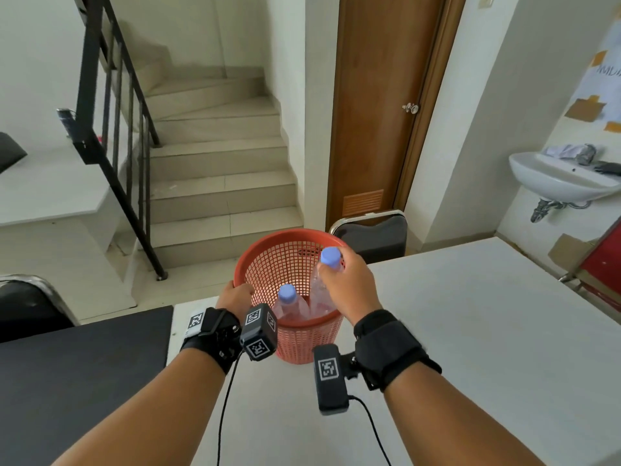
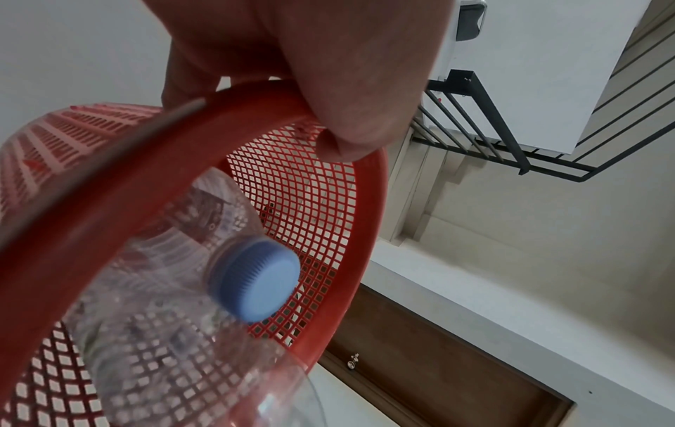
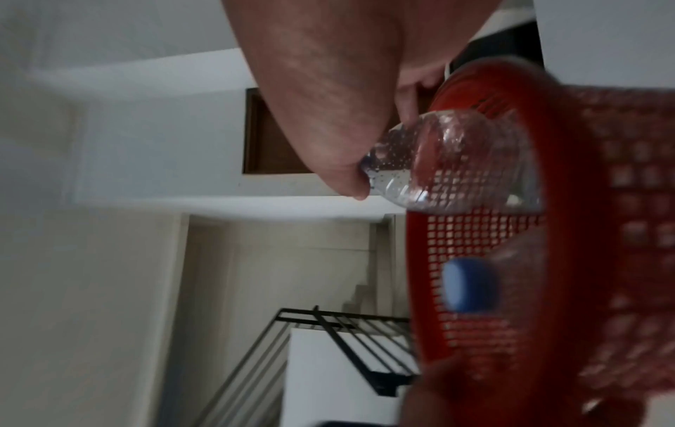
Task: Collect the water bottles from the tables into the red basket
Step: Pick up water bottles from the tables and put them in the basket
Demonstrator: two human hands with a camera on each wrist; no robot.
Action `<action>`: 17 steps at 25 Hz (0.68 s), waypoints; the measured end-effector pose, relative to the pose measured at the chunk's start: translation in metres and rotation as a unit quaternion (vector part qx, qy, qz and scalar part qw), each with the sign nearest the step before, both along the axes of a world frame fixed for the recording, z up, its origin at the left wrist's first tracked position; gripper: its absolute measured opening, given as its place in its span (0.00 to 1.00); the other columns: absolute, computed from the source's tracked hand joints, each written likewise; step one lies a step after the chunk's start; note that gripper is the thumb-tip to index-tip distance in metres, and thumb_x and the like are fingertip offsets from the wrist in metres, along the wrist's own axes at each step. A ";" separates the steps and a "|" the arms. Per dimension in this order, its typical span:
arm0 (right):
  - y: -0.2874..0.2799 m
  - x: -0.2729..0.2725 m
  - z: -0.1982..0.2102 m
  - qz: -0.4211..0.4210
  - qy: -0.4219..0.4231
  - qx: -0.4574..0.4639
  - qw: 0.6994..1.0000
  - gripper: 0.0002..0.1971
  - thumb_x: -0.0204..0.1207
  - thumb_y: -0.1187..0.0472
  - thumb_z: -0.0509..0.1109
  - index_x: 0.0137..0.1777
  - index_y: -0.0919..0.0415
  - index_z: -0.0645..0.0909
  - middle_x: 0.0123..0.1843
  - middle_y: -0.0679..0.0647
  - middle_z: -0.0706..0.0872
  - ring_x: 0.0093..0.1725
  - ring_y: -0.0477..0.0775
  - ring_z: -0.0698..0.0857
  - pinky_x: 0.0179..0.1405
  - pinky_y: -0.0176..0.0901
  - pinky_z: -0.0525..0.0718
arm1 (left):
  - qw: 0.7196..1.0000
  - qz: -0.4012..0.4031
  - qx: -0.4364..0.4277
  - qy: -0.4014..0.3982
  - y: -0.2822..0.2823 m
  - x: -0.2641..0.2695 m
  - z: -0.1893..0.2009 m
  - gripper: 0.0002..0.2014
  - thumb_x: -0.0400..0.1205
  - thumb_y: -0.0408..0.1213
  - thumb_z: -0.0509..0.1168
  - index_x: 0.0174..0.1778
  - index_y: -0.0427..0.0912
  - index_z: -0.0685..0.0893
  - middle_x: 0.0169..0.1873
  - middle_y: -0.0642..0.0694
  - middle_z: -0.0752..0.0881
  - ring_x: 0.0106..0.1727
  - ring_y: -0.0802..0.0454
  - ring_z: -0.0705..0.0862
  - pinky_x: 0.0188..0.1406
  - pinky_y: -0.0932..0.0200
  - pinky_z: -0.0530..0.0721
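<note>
Two bottles in play, both blue-capped. One bottle (image 1: 289,306) stands inside the red basket (image 1: 265,245), cap up, its lower half hidden behind the mesh wall. The second bottle (image 1: 324,275) is in the right hand (image 1: 347,284), fingers curled round its neck just under the cap, its body reaching down past the rim into the basket; whether its base touches the bottom is hidden. Left hand (image 1: 237,294) grips the near-left rim, fingers hooked over the edge, fingertips out of sight from the head view. Basket sits at the far edge of the white bench (image 1: 470,331), its foot masked by the wrist cameras. Right wrist view is blurred; the basket's near wall is smeared there.
</note>
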State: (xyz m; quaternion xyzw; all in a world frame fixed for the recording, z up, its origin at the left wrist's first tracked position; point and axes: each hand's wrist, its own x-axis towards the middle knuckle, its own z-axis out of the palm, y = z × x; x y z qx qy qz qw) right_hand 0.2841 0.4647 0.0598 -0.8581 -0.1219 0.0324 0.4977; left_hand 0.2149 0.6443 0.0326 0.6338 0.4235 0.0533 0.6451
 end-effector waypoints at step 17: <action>0.004 0.033 -0.047 -0.061 0.352 0.170 0.918 0.18 0.80 0.65 0.67 0.68 0.71 0.79 0.54 0.67 0.89 0.31 0.50 0.89 0.16 0.28 0.80 | 0.999 -0.032 -0.040 -0.002 0.027 0.044 -0.026 0.21 0.84 0.23 0.54 0.75 0.25 0.68 0.34 0.46 0.74 0.33 0.52 0.75 0.32 0.60 0.75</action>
